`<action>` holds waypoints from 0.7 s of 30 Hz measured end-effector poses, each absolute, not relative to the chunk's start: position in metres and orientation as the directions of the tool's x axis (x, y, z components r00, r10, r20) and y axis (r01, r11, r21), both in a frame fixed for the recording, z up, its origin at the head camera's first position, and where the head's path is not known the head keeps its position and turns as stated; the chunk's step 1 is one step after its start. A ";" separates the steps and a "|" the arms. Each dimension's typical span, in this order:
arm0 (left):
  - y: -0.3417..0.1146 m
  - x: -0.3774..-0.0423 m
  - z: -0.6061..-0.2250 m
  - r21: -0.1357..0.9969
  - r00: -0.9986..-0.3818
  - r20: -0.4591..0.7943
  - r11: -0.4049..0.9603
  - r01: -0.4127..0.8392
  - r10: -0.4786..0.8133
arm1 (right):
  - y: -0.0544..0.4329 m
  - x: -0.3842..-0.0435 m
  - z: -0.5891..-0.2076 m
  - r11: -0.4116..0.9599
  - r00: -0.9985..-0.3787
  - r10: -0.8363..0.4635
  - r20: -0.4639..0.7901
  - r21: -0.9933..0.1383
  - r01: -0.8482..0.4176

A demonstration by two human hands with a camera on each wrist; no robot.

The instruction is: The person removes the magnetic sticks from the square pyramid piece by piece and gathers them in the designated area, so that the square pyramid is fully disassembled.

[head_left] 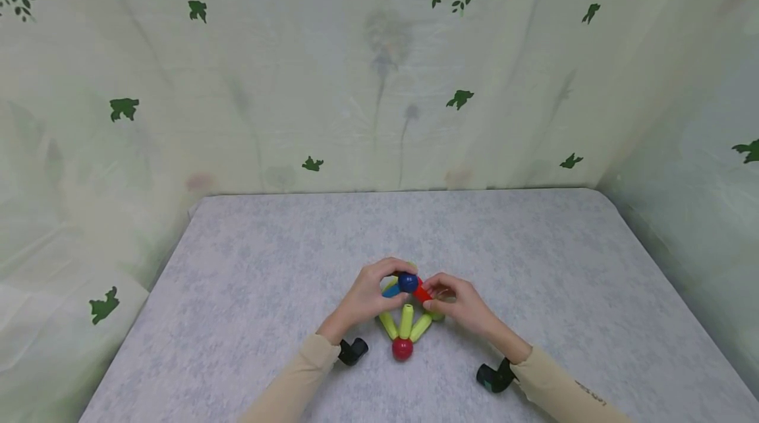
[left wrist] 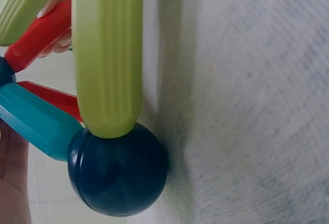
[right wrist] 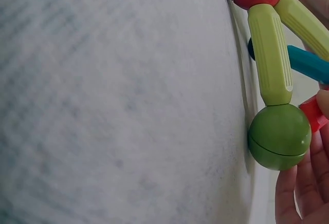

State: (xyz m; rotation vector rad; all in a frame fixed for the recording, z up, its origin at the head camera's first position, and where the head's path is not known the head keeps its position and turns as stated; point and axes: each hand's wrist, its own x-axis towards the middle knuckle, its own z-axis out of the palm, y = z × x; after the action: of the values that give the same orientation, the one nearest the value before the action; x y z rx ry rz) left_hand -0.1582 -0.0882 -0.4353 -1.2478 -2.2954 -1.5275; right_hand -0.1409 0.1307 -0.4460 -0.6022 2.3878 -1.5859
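Note:
A construction of balls and ridged rods stands on the table. My left hand [head_left: 370, 288] holds the dark blue ball [head_left: 408, 282] at its top, beside a blue rod [head_left: 391, 290]. The right hand [head_left: 461, 305] pinches a red rod [head_left: 423, 293] that slopes down from that ball. Yellow-green rods [head_left: 420, 328] fan out from a red ball [head_left: 402, 348] at the near side; one [head_left: 406, 321] points up with a free end. At the base, the left wrist view has another dark blue ball [left wrist: 121, 172], and the right wrist view a green ball [right wrist: 280, 136].
A grey mottled cloth covers the table [head_left: 267, 238]. Behind and beside it hangs a pale curtain [head_left: 332, 80] printed with leaves. Black wrist cameras [head_left: 354, 351] are strapped on both wrists, close above the cloth.

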 end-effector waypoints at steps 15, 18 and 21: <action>-0.091 -0.160 -0.436 0.732 -0.649 0.495 0.126 0.670 0.577 | 0.123 -0.141 -0.444 0.299 -0.895 -0.440 0.075 -0.927 -0.225; -0.091 -0.161 -0.438 0.725 -0.644 0.499 0.127 0.677 0.581 | 0.122 -0.142 -0.446 0.294 -0.896 -0.438 0.073 -0.930 -0.219; -0.090 -0.166 -0.450 0.720 -0.643 0.511 0.126 0.683 0.570 | 0.123 -0.147 -0.459 0.280 -0.896 -0.438 0.069 -0.937 -0.209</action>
State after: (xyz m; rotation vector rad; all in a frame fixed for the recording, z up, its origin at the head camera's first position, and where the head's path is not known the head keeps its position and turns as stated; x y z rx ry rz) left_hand -0.1658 -0.0903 -0.4501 -1.2709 -2.2716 -1.5535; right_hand -0.1471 0.1228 -0.4592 -0.6027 2.3440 -1.6662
